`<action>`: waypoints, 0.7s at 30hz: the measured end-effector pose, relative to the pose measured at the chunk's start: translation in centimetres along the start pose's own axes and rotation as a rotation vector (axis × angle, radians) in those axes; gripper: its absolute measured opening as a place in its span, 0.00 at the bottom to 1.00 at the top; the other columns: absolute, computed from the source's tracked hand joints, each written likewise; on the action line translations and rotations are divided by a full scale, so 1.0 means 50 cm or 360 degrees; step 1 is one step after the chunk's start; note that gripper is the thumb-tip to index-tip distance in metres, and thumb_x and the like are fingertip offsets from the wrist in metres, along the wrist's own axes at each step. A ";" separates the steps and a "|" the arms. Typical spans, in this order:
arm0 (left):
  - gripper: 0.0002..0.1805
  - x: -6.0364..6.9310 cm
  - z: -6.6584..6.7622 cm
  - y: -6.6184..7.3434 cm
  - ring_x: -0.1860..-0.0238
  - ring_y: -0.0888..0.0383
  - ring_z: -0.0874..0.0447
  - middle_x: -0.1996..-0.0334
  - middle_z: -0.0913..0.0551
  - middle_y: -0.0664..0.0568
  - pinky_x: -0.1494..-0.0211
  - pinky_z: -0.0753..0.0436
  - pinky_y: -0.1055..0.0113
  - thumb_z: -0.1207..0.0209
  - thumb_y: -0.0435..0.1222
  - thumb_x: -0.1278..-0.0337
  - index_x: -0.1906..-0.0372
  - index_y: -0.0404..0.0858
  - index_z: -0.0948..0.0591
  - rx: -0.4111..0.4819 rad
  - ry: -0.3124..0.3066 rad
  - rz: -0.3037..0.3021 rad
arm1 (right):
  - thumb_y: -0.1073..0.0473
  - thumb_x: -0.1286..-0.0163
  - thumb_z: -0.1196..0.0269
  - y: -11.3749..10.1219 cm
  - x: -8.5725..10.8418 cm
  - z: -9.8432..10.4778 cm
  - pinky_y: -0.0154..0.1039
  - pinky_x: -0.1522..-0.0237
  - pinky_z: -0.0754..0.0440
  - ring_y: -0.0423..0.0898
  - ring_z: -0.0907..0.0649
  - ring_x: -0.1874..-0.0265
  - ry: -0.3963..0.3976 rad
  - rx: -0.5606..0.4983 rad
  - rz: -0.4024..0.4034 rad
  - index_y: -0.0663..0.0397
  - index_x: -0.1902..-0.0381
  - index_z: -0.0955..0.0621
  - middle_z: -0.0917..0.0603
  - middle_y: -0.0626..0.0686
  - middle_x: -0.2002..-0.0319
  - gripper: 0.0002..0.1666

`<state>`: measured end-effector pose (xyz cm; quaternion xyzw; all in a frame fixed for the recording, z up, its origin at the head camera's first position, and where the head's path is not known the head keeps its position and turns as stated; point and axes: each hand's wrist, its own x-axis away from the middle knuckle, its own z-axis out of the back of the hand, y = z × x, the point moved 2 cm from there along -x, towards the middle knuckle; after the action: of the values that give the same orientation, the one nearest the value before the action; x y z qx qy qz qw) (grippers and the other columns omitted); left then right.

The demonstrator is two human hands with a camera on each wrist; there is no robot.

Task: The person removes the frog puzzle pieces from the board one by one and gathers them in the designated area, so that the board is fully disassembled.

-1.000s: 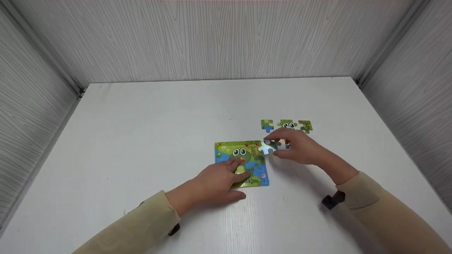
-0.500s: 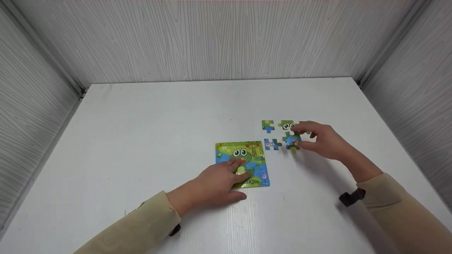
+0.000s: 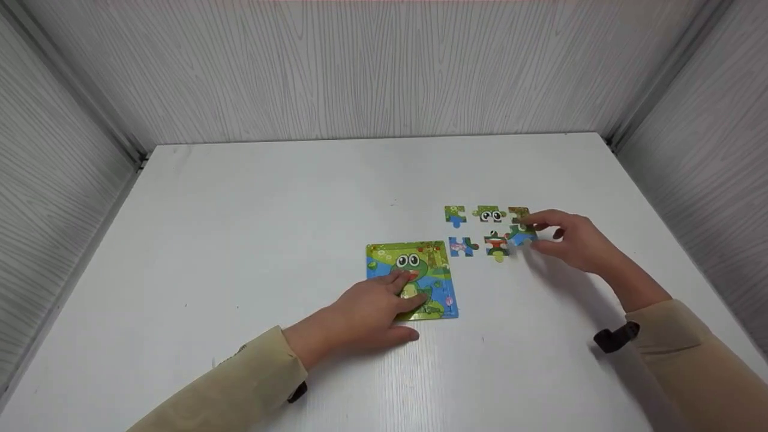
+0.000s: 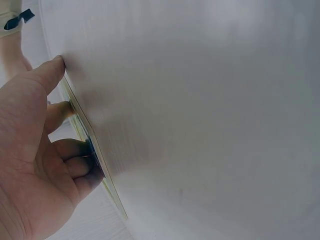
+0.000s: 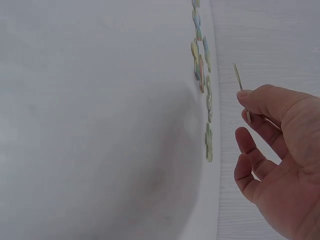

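Note:
My right hand (image 3: 570, 243) pinches a green-and-blue jigsaw piece (image 3: 519, 236) between thumb and fingers. In the right wrist view this piece (image 5: 237, 76) appears edge-on, held above the table. My left hand (image 3: 366, 312) rests on a square frog puzzle board (image 3: 443, 270), its fingers spread over the picture and hiding part of it. Its thumb lies beyond the board's near edge. Just left of the held piece is a jigsaw piece with a red mouth (image 3: 497, 243). A pink-and-blue piece (image 3: 461, 246) lies beside the board's upper right corner.
Behind these pieces, a row holds a green-and-blue corner piece (image 3: 455, 215), a piece with frog eyes (image 3: 489, 214) and a green-brown piece (image 3: 518, 213). The white table (image 3: 252, 210) is bounded by wood-grain panels (image 3: 372, 72) at the back and sides.
My right hand first set down the pink-and-blue piece, then the red-mouth piece to its right. It has moved right and holds the green-and-blue piece. My left hand has stayed on the board.

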<state>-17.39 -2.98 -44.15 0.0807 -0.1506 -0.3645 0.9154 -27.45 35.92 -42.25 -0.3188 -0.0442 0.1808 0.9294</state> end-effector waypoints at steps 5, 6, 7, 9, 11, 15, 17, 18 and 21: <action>0.38 0.000 0.000 0.000 0.16 0.45 0.47 0.15 0.45 0.48 0.21 0.34 0.50 0.45 0.63 0.26 0.18 0.57 0.32 -0.0001 0.0006 -0.0006 | 0.66 0.28 0.31 0.019 0.006 0.002 0.50 0.46 0.25 0.56 0.18 0.40 -0.0017 0.0004 -0.0081 0.52 0.32 0.18 0.15 0.57 0.37 0.27; 0.38 0.000 0.000 -0.001 0.16 0.45 0.46 0.15 0.45 0.48 0.21 0.34 0.50 0.45 0.63 0.26 0.18 0.57 0.32 -0.0003 0.0010 -0.0008 | 0.66 0.28 0.31 0.022 0.007 0.002 0.50 0.46 0.25 0.56 0.18 0.40 -0.0023 0.0000 -0.0097 0.53 0.31 0.18 0.16 0.57 0.37 0.28; 0.38 0.000 0.000 -0.001 0.16 0.44 0.46 0.15 0.45 0.48 0.21 0.34 0.50 0.45 0.63 0.26 0.18 0.57 0.32 -0.0004 0.0012 -0.0011 | 0.66 0.28 0.31 0.025 0.007 0.001 0.51 0.45 0.25 0.56 0.19 0.39 -0.0034 -0.0003 -0.0116 0.53 0.31 0.18 0.16 0.57 0.36 0.28; 0.38 0.000 -0.001 -0.002 0.16 0.44 0.46 0.15 0.45 0.48 0.21 0.34 0.50 0.45 0.63 0.26 0.18 0.57 0.32 -0.0006 0.0015 -0.0013 | 0.65 0.28 0.31 0.029 0.007 0.000 0.53 0.43 0.25 0.57 0.20 0.38 -0.0055 -0.0012 -0.0149 0.53 0.31 0.19 0.17 0.58 0.36 0.28; 0.38 0.000 -0.001 -0.003 0.16 0.44 0.46 0.15 0.45 0.47 0.21 0.33 0.50 0.45 0.63 0.26 0.18 0.57 0.32 -0.0007 0.0018 -0.0014 | 0.65 0.28 0.32 0.033 0.008 -0.002 0.54 0.42 0.25 0.57 0.20 0.38 -0.0071 -0.0015 -0.0186 0.54 0.31 0.19 0.17 0.58 0.35 0.28; 0.37 0.000 -0.002 -0.003 0.16 0.44 0.46 0.15 0.44 0.47 0.21 0.33 0.50 0.45 0.63 0.26 0.18 0.57 0.32 -0.0006 0.0018 -0.0011 | 0.64 0.27 0.32 0.040 0.010 -0.007 0.55 0.40 0.24 0.58 0.21 0.37 -0.0097 -0.0012 -0.0256 0.54 0.31 0.20 0.17 0.60 0.35 0.27; 0.37 -0.001 -0.003 -0.004 0.16 0.44 0.46 0.15 0.44 0.47 0.21 0.34 0.49 0.45 0.63 0.26 0.18 0.57 0.32 -0.0010 0.0018 -0.0012 | 0.63 0.26 0.32 0.043 0.012 -0.009 0.54 0.40 0.24 0.58 0.21 0.37 -0.0108 -0.0010 -0.0289 0.54 0.30 0.20 0.17 0.60 0.36 0.27; 0.37 -0.001 -0.003 -0.004 0.16 0.43 0.46 0.15 0.45 0.47 0.21 0.34 0.49 0.45 0.63 0.26 0.18 0.57 0.32 -0.0013 0.0017 -0.0013 | 0.63 0.26 0.32 0.044 0.012 -0.010 0.53 0.42 0.22 0.58 0.20 0.39 -0.0109 -0.0011 -0.0304 0.53 0.31 0.20 0.17 0.60 0.36 0.27; 0.37 -0.001 -0.002 -0.003 0.17 0.43 0.46 0.15 0.45 0.46 0.20 0.35 0.50 0.45 0.63 0.26 0.18 0.56 0.32 -0.0025 0.0017 -0.0020 | 0.61 0.26 0.32 0.048 0.013 -0.011 0.47 0.47 0.19 0.57 0.19 0.42 -0.0110 -0.0016 -0.0340 0.51 0.31 0.19 0.17 0.60 0.37 0.27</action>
<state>-17.50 -3.07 -44.30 0.0765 -0.1423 -0.3708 0.9145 -27.49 37.59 -44.18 -0.3103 -0.1110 0.0913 0.9397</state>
